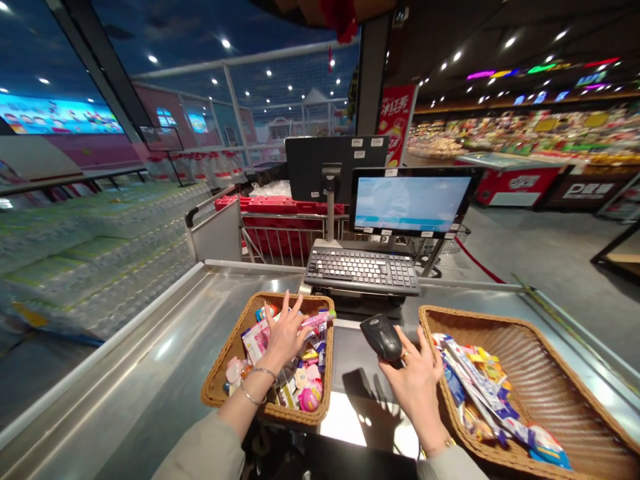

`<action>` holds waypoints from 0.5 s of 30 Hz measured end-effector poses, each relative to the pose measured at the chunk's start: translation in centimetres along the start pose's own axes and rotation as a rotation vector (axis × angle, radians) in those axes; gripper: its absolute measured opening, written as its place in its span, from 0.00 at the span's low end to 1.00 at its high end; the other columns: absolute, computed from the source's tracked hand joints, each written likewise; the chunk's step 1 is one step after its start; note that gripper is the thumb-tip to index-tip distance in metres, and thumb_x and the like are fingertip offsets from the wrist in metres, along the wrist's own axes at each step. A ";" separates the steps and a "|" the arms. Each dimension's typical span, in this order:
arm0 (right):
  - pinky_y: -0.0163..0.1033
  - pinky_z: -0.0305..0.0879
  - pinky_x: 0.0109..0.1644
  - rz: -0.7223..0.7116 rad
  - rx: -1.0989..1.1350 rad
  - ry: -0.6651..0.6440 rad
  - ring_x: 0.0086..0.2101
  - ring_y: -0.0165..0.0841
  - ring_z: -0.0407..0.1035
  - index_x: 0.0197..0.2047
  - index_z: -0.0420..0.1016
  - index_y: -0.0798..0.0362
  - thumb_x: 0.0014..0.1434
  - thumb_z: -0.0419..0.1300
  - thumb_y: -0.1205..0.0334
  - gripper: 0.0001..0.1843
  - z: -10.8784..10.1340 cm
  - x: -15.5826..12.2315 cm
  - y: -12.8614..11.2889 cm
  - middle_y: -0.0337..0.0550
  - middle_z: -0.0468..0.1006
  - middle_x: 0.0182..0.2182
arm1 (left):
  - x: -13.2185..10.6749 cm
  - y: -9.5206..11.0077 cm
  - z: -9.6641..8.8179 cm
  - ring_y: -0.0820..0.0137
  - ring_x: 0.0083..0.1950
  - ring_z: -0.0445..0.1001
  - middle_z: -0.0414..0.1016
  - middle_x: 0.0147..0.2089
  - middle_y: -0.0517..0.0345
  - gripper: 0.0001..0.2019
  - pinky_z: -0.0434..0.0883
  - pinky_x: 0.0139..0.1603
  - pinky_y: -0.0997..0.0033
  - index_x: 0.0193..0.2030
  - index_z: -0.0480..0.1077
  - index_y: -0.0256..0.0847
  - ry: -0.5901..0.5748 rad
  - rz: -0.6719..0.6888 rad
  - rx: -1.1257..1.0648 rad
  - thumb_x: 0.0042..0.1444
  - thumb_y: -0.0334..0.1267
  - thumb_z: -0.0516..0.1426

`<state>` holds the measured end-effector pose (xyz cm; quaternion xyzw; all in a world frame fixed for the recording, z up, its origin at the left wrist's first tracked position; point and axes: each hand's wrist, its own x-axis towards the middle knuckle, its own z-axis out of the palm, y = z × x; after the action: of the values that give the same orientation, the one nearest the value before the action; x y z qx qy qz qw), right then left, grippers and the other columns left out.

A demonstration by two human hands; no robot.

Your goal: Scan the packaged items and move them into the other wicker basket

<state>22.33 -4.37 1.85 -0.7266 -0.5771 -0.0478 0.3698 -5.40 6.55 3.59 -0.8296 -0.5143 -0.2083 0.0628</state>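
My left hand (285,337) is over the left wicker basket (213,377). A slim pink stick-shaped packet (320,319) sticks out to the right from between its thumb and index finger; the other fingers are spread. Beneath it, the basket holds mixed small packaged goods, among them a round pink item (310,397) and a pink-and-white card pack (256,341). My right hand (413,370) is closed around a black handheld barcode scanner (383,337), held over the counter between the two baskets, its front end pointing up and to the left.
The right wicker basket (560,373) contains several long blue-and-white packets (475,380). Behind the metal counter (165,333) stand a keyboard (363,268), a lit screen (410,200) and a second monitor (330,160) seen from behind. A metal cart (215,233) stands beyond.
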 end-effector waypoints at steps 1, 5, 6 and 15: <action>0.65 0.40 0.67 -0.001 -0.005 0.005 0.66 0.54 0.53 0.42 0.83 0.47 0.52 0.58 0.54 0.17 -0.1 0.0 0.1 0.43 0.78 0.55 | 0.2 0.3 0.1 0.44 0.77 0.44 0.60 0.72 0.53 0.09 0.31 0.66 0.16 0.44 0.77 0.47 0.009 0.008 -0.013 0.63 0.43 0.57; 0.65 0.41 0.67 0.002 -0.023 0.011 0.66 0.54 0.53 0.41 0.83 0.46 0.51 0.59 0.55 0.16 -0.4 -0.1 0.7 0.41 0.79 0.55 | 1.0 1.5 0.6 0.44 0.77 0.46 0.62 0.72 0.53 0.09 0.31 0.67 0.17 0.44 0.77 0.47 0.050 0.028 -0.060 0.63 0.44 0.57; 0.65 0.41 0.67 0.006 -0.024 0.006 0.66 0.54 0.53 0.40 0.83 0.46 0.51 0.59 0.55 0.15 -0.4 -0.1 0.8 0.41 0.78 0.56 | 1.2 1.8 0.7 0.44 0.76 0.47 0.62 0.72 0.53 0.10 0.31 0.67 0.17 0.44 0.77 0.47 0.055 0.029 -0.072 0.63 0.44 0.56; 0.69 0.38 0.67 0.035 -0.022 -0.022 0.67 0.55 0.52 0.35 0.82 0.45 0.50 0.61 0.57 0.10 -1.2 0.0 1.2 0.39 0.77 0.57 | 2.7 4.6 0.9 0.44 0.76 0.47 0.60 0.73 0.54 0.10 0.31 0.66 0.16 0.44 0.77 0.47 0.049 0.030 -0.130 0.65 0.43 0.55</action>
<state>23.81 -5.14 2.21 -0.7411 -0.5677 -0.0396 0.3561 -0.12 6.95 4.42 -0.8342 -0.4854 -0.2606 0.0244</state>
